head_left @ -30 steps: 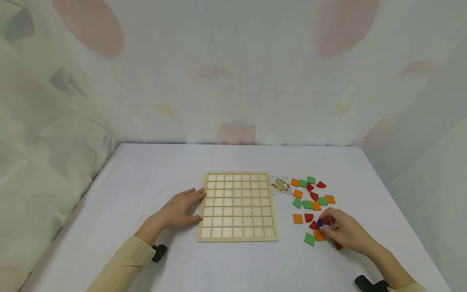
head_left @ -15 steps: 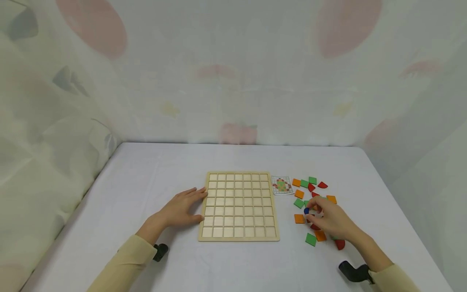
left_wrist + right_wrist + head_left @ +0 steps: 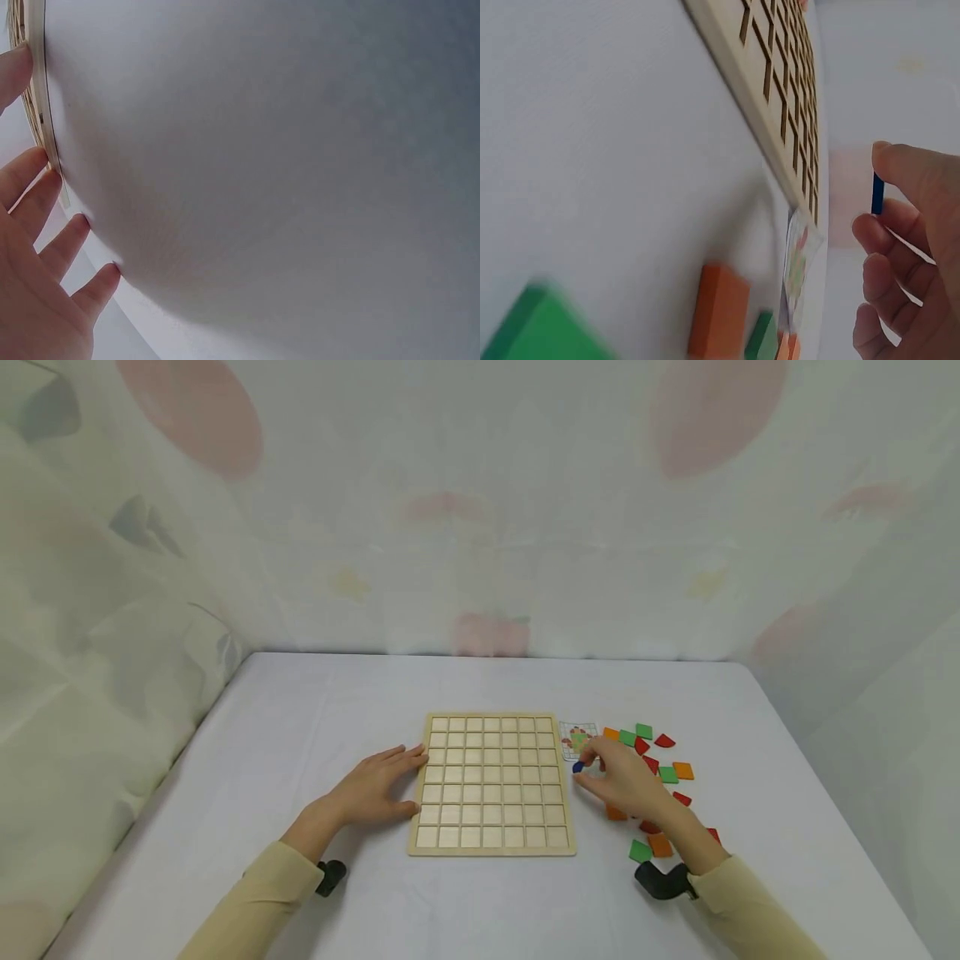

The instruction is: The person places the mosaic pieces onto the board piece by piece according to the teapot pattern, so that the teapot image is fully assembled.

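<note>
A wooden grid board (image 3: 491, 852) of square recesses lies in the middle of the table. My left hand (image 3: 375, 789) rests at its left edge with fingers spread; in the left wrist view the fingertips (image 3: 45, 155) meet the board's side. Between thumb and fingers my right hand (image 3: 622, 777) pinches a small blue tile (image 3: 578, 767), held just right of the board. The right wrist view shows that blue tile (image 3: 877, 193) edge-on, raised above the table. A printed pattern card (image 3: 577, 731) lies beside the board's upper right edge, partly covered by the right hand.
Loose tiles lie right of the board, several under or behind the right arm: a green square (image 3: 641, 851), an orange square (image 3: 660, 845), a red rounded piece (image 3: 664, 741) and others. A patterned curtain (image 3: 480, 527) hangs behind the white table (image 3: 337, 685).
My right hand has carried the blue tile left and away from me, from among the loose tiles to the board's right edge. The left hand stays at the board.
</note>
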`<state>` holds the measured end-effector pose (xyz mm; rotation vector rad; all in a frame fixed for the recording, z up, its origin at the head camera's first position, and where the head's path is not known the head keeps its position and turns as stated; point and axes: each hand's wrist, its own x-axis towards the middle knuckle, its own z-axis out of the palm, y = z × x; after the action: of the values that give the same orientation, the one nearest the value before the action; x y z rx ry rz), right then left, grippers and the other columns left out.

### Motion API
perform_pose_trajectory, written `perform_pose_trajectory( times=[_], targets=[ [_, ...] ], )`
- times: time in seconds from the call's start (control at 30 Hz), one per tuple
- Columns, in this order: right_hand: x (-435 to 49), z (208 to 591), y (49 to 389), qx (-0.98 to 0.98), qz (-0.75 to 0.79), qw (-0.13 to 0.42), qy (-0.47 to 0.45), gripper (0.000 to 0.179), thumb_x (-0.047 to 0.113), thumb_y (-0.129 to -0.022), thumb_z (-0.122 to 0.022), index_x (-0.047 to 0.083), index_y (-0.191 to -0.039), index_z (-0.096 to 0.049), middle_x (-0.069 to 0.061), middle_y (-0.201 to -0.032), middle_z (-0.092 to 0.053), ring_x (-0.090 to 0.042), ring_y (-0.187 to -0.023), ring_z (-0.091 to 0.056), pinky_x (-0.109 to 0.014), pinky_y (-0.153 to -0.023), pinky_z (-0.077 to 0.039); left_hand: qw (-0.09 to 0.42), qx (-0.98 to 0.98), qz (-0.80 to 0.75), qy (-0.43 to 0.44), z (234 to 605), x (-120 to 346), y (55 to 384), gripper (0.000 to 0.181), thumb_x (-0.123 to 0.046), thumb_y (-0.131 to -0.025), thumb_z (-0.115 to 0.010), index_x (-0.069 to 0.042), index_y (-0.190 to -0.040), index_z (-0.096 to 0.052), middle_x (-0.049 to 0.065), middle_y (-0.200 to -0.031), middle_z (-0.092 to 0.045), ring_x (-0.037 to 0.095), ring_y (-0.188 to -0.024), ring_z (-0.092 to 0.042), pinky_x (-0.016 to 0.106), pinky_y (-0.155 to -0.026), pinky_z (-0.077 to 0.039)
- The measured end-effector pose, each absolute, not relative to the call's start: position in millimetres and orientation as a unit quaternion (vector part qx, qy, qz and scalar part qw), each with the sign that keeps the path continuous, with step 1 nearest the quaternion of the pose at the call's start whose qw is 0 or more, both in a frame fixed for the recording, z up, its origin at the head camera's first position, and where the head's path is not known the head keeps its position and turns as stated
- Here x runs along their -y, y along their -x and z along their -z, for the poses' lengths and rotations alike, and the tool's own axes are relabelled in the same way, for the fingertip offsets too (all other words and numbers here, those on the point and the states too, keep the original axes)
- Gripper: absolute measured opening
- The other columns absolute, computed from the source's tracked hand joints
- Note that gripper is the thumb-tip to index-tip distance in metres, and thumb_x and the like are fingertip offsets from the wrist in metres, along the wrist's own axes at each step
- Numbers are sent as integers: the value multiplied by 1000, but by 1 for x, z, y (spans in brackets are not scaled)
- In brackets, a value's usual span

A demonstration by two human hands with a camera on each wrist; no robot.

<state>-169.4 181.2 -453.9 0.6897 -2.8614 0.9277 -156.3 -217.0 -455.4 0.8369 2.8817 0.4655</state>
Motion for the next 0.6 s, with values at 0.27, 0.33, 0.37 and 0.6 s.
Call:
perform_pose_trajectory(
  times=[0.27, 0.33, 0.37, 0.6],
  targets=[
    [-145, 453, 188, 921, -307, 43, -238, 21, 24, -78, -73, 12, -87, -57, 2, -83, -58, -11, -66, -46, -21, -57, -41, 56, -948, -152, -273, 456, 216, 156, 71, -36, -76, -71, -10, -137, -44, 7, -146, -36, 37, -132, -34, 56, -102, -30],
    [-137, 452, 192, 922, -306, 39, -234, 22, 25, -78, -73, 12, -86, -57, 2, -82, -58, -10, -62, -44, -21, -55, -40, 57, -948, -153, -274, 455, 215, 156, 71, -36, -76, -71, -10, -137, -44, 7, -146, -36, 36, -132, -34, 56, -103, -30],
    [-134, 452, 193, 923, -305, 38, -231, 22, 25, -78, -73, 12, -87, -57, 2, -82, -57, -10, -61, -43, -21, -55, -40, 57, -947, -155, -274, 455, 215, 156, 71, -36, -76, -72, -10, -137, -44, 7, -146, -36, 36, -132, -34, 55, -103, -30],
    [-112, 450, 207, 932, -290, 31, -215, 24, 28, -80, -71, 10, -87, -57, 0, -82, -58, -10, -58, -42, -22, -54, -40, 56, -948, -154, -272, 454, 214, 154, 72, -35, -76, -72, -10, -137, -44, 6, -146, -36, 36, -132, -34, 55, -103, -30]
  ],
)
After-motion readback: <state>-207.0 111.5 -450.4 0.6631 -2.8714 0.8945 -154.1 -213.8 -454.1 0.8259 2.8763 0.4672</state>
